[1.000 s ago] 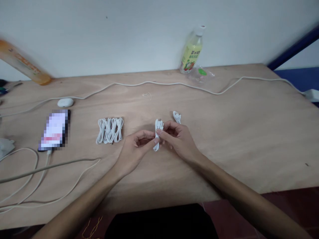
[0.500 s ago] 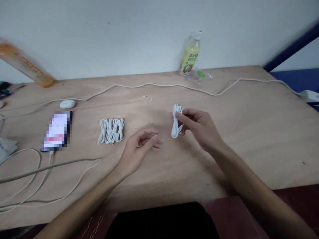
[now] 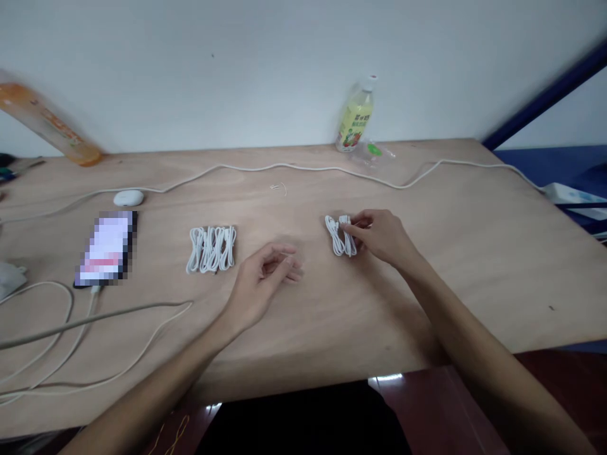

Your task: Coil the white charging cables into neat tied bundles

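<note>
My right hand (image 3: pixel 380 234) pinches the upper end of a coiled white cable (image 3: pixel 350 244) between thumb and fingers at the table's middle right. Close against its left side lies a second coiled white cable (image 3: pixel 334 235). My left hand (image 3: pixel 266 272) hovers over the wood to the left of these, fingers loosely curled and apart, with nothing visible in it. Left of that hand, a row of several coiled white cables (image 3: pixel 212 249) lies side by side on the table.
A long white cord (image 3: pixel 294 167) runs across the wooden table (image 3: pixel 294 341). At the left are a phone (image 3: pixel 107 249) with a plugged-in cable and a white earbud case (image 3: pixel 128 198). An orange bottle (image 3: pixel 52 123) and a yellow drink bottle (image 3: pixel 355 120) lean on the wall. Wire scraps (image 3: pixel 279 188) lie mid-table.
My right hand has set its coiled cable down to the right, and a second coil now shows beside it. My left hand has barely moved. The view has shifted slightly.
</note>
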